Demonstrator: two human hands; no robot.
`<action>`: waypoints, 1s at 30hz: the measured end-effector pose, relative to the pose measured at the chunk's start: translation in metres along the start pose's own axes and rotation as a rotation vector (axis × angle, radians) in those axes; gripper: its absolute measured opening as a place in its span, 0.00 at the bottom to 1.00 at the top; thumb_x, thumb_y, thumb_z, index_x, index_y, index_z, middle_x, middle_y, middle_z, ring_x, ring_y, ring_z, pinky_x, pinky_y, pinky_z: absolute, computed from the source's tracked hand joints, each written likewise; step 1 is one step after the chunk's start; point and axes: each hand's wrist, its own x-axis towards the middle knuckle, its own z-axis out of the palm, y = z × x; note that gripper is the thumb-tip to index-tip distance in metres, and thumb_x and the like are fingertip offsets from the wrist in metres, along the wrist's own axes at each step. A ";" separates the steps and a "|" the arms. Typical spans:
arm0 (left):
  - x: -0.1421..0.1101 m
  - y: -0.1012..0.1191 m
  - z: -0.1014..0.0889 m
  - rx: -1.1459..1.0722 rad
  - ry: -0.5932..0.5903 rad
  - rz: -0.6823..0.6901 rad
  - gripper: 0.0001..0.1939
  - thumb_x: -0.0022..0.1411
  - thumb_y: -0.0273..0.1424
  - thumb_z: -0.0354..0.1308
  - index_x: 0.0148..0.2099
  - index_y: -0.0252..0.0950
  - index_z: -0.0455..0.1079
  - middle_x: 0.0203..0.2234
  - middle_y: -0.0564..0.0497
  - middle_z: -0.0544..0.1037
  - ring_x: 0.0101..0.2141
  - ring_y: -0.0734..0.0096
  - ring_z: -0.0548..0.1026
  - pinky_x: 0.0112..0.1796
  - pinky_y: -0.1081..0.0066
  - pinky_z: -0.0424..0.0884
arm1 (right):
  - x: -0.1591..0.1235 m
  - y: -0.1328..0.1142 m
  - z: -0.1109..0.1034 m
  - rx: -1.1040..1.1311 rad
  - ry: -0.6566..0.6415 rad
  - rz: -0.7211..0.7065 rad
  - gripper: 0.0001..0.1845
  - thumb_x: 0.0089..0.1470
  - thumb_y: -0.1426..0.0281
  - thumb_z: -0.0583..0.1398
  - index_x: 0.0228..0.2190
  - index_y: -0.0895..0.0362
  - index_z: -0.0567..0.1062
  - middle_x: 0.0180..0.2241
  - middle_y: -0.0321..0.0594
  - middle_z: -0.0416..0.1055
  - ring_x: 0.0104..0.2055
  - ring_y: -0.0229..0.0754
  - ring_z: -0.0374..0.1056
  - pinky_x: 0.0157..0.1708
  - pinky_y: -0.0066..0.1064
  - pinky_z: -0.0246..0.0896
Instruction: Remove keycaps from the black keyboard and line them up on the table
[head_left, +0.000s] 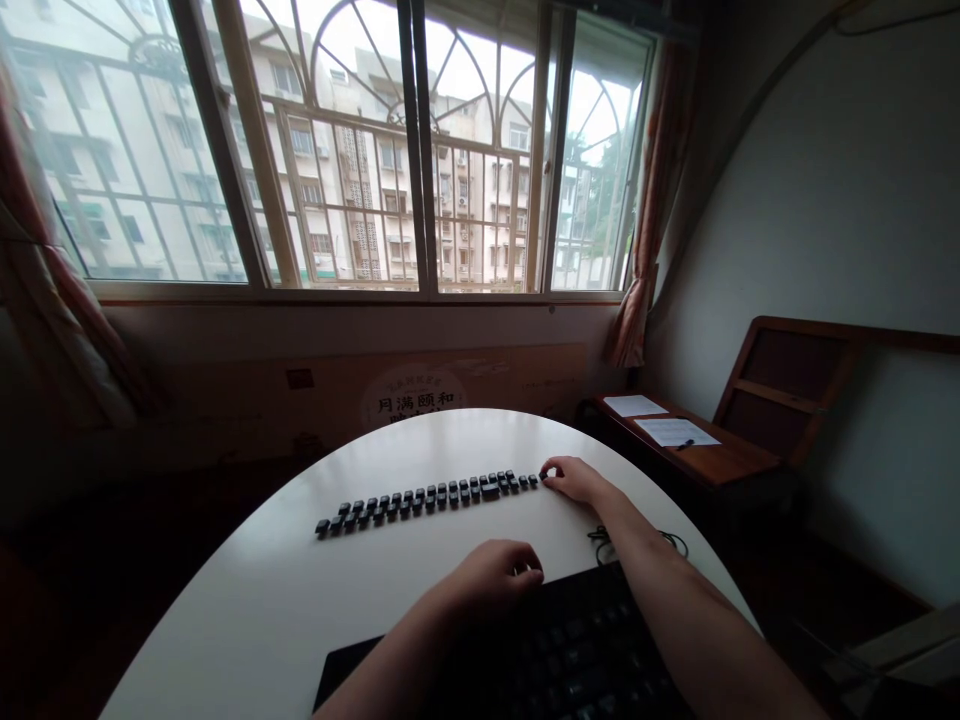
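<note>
My right hand [574, 479] reaches to the far right end of two rows of black keycaps [430, 497] on the white round table [255, 580]. Its thumb and fingers pinch a small black keycap [544, 474] at the table surface. Over the top edge of a dark keyboard [570, 650] hovers or rests my left hand [496, 572], its fingers curled closed. Thin pale glints show between those fingers, but what they hold is too small to tell. The keyboard lies in deep shade, partly hidden under both forearms.
A dark coiled cable [675, 544] lies on the table beside my right forearm. Right of the table stands a wooden bench [739, 462] with paper sheets [675, 432] and a dark pen on it. Beyond the table are a printed board [510, 385] and a barred window.
</note>
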 end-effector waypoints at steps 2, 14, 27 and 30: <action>0.000 0.000 0.000 -0.004 0.000 0.001 0.13 0.61 0.38 0.54 0.43 0.40 0.77 0.40 0.49 0.80 0.40 0.61 0.76 0.39 0.68 0.68 | 0.000 0.000 0.000 0.001 -0.007 -0.004 0.13 0.53 0.65 0.63 0.42 0.51 0.80 0.33 0.38 0.76 0.33 0.41 0.70 0.33 0.30 0.60; -0.001 -0.002 0.001 -0.020 0.006 0.018 0.13 0.61 0.36 0.54 0.43 0.41 0.77 0.39 0.50 0.80 0.40 0.62 0.76 0.40 0.68 0.68 | 0.000 -0.001 0.003 0.025 -0.010 -0.007 0.14 0.51 0.66 0.64 0.41 0.54 0.80 0.32 0.38 0.76 0.32 0.41 0.70 0.33 0.28 0.60; -0.001 -0.003 0.002 -0.022 -0.005 0.015 0.14 0.61 0.38 0.54 0.43 0.41 0.77 0.40 0.50 0.80 0.40 0.62 0.76 0.40 0.68 0.68 | 0.004 0.001 0.004 0.026 -0.015 0.021 0.15 0.51 0.66 0.64 0.41 0.53 0.80 0.31 0.38 0.75 0.31 0.39 0.69 0.31 0.27 0.59; -0.002 -0.002 0.001 -0.019 -0.006 0.014 0.14 0.61 0.38 0.54 0.43 0.40 0.77 0.40 0.49 0.80 0.40 0.61 0.76 0.40 0.68 0.69 | 0.004 0.001 0.005 0.030 -0.007 0.022 0.15 0.50 0.65 0.64 0.41 0.53 0.80 0.31 0.38 0.75 0.31 0.39 0.69 0.31 0.27 0.59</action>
